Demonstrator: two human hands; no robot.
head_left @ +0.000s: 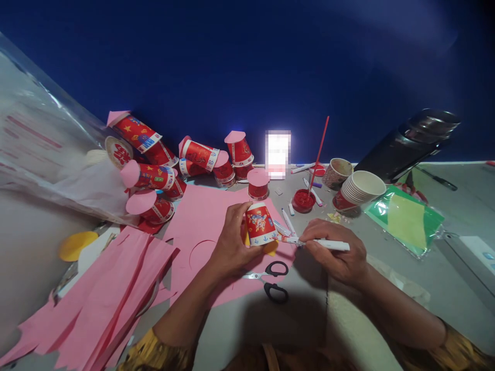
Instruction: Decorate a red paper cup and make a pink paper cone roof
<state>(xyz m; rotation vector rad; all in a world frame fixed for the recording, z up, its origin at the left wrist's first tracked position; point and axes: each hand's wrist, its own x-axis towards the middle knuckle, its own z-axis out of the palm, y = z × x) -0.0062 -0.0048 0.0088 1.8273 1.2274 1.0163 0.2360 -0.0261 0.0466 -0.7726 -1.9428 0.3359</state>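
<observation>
Upright in my left hand is a red paper cup with a white band and small blue marks along its lower edge. My right hand is closed on a white marker, whose tip is at the cup's lower right edge. Beneath my left hand lies a sheet of pink paper with a curved cut in it. Scissors with black handles rest just below the cup, touching neither hand. Another red cup with a pink round top stands right behind the held one.
Decorated red cups pile up at the back left. Pink strips cover the lower left. To the right are a red pot with a stick, stacked cups, a black flask and a green packet.
</observation>
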